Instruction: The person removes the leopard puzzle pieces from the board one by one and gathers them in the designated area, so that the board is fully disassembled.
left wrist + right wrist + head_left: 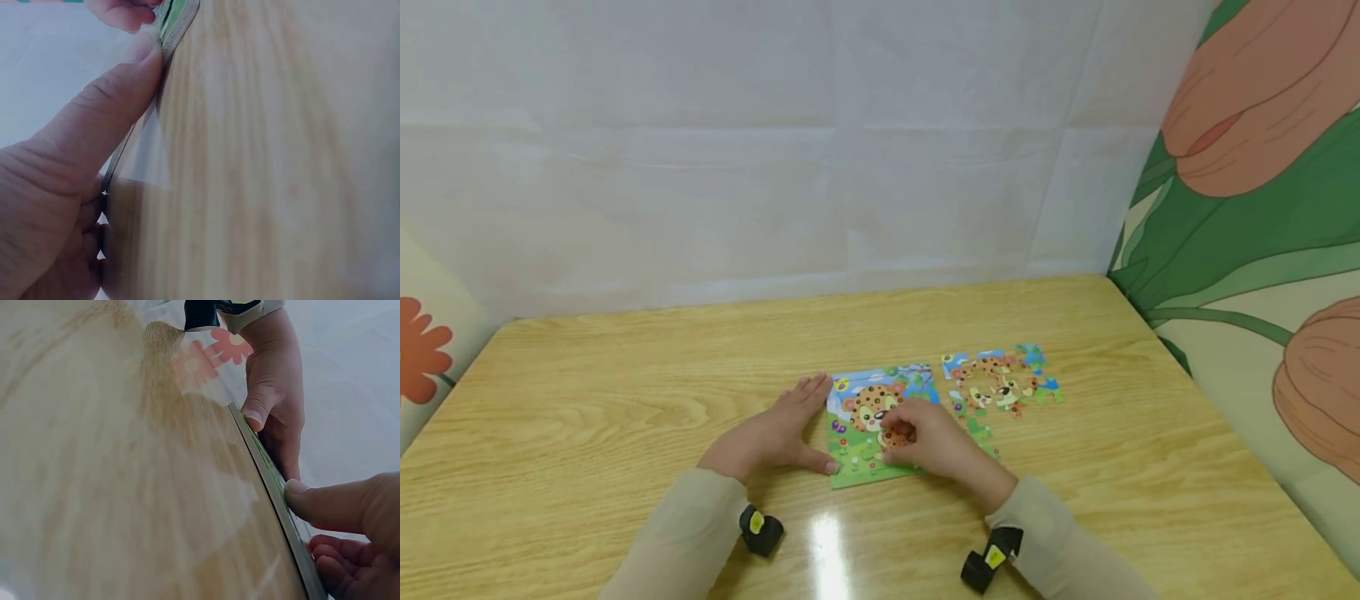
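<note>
A square jigsaw board [850,475] with a cartoon leopard on a green and blue scene lies flat on the table. My left hand [780,429] rests along its left side, thumb at the lower left corner and fingers stretched toward the upper left one. In the left wrist view the left thumb [115,103] presses on the board's edge. My right hand [936,437] is over the board's right half, its fingers bent and the thumb touching the board. Whether a piece is between its fingertips is hidden. The right thumb [331,503] also shows at the edge in the right wrist view.
Loose and partly joined puzzle pieces [1000,385] lie on the table just right of the board, some running down behind my right hand. The wooden table [625,400] meets a white cloth [775,208] at the back. A flowered wall panel [1262,250] borders the right side.
</note>
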`<state>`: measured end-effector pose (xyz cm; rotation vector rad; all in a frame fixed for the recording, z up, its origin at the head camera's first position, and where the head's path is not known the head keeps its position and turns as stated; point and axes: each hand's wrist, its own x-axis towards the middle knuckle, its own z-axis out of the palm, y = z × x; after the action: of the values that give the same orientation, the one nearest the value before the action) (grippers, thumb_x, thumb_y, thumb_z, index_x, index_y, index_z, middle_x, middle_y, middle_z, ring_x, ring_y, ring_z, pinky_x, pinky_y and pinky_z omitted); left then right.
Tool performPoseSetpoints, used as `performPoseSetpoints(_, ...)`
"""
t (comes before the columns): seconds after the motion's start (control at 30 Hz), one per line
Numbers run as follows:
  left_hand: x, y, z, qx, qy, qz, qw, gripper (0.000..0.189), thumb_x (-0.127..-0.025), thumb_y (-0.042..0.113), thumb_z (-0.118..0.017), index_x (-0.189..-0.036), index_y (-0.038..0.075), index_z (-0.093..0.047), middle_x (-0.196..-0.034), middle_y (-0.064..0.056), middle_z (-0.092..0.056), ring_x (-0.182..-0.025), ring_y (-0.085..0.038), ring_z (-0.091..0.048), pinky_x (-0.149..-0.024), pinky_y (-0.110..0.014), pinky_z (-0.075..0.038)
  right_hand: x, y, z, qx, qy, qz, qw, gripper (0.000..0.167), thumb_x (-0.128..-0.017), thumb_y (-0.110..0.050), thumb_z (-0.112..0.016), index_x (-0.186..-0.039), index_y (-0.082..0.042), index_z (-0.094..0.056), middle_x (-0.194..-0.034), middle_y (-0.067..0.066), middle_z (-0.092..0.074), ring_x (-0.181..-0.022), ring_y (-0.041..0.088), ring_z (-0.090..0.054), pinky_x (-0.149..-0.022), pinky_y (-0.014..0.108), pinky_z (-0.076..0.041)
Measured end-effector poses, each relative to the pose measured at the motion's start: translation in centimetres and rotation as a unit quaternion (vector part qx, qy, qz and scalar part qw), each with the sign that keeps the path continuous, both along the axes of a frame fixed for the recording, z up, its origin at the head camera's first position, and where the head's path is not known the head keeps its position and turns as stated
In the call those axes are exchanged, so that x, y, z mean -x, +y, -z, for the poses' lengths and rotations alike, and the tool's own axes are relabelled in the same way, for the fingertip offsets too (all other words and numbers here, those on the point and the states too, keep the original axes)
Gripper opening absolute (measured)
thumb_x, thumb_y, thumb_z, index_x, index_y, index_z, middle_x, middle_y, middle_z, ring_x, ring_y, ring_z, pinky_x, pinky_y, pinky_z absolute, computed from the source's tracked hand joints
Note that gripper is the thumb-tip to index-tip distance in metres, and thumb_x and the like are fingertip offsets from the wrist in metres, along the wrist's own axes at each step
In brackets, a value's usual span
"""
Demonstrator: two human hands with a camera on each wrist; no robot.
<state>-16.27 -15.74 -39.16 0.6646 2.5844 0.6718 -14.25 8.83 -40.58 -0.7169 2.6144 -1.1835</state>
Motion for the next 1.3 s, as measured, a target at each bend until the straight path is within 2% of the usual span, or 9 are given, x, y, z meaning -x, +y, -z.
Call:
performPoseSetpoints(0.2, -0.02, 0.05, -0.06, 0.001, 0.0, 0.0, 1.0, 0.119, -0.066, 0.048, -0.078, -0.146, -0.005, -0.008, -0.154, -0.021, -0.004, -0.14, -0.041, 0.0, -0.114, -0.054, -0.004, 0.0, 0.19, 0.05, -0.016, 0.006, -0.003, 0.9999, 0.033, -0.073, -0.019, -0.078, -0.101, -0.009, -0.065, -0.091, -0.002, -0.058, -0.082, 0.01, -0.051, -0.073, 0.024, -0.046)
performPoseSetpoints(0.37, -0.03, 0.1, -0.1, 0.004, 0.001, 0.0, 1.0, 0.119, -0.065, 0.048, -0.078, -0.146, -0.004, -0.008, -0.154, -0.021, -0.004, -0.14, -0.04, 0.0, -0.113, -0.054, -0.004, 0.06, 0.37, 0.28, -0.024, 0.01, -0.001, 0.9997, 0.03, -0.072, -0.022, -0.079, -0.098, -0.011, -0.067, -0.09, -0.004, -0.058, -0.081, 0.01, -0.05, -0.072, 0.024, -0.045)
performPoseSetpoints(0.57, -0.05, 0.15, -0.04, 0.002, -0.002, -0.003, 1.0, 0.119, -0.066, 0.048, -0.079, -0.147, -0.004, -0.008, -0.154, -0.021, -0.003, -0.14, -0.04, 0.001, -0.114, -0.054, -0.003, 0.13, 0.57, 0.32, -0.017, -0.005, -0.002, 0.9998, 0.028, -0.073, -0.023, -0.078, -0.097, -0.012, -0.067, -0.091, -0.004, -0.058, -0.082, 0.01, -0.051, -0.072, 0.026, -0.045)
performPoseSetpoints(0.8, 0.04, 0.14, 0.1, 0.004, 0.001, -0.002, 1.0, 0.12, -0.065, 0.05, -0.078, -0.147, -0.004, -0.008, -0.154, -0.021, -0.004, -0.14, -0.041, 0.0, -0.113, -0.055, -0.004, 0.1, 0.61, 0.14, -0.019, -0.002, -0.016, 0.9997, 0.026, -0.074, -0.021, -0.078, -0.095, -0.012, -0.066, -0.094, -0.003, -0.058, -0.086, 0.011, -0.052, -0.077, 0.027, -0.046)
performPoseSetpoints(1.3, -0.05, 0.21, -0.09, 0.004, -0.001, -0.005, 1.0, 0.12, -0.064, 0.05, -0.078, -0.147, -0.003, -0.008, -0.154, -0.02, -0.005, -0.14, -0.041, 0.0, -0.113, -0.055, -0.005, 0.43, 0.19, -0.19, -0.016, -0.05, -0.013, 0.9985, 0.028, -0.073, -0.013, -0.078, -0.097, -0.01, -0.063, -0.089, -0.003, -0.052, -0.081, 0.012, -0.047, -0.071, 0.024, -0.044)
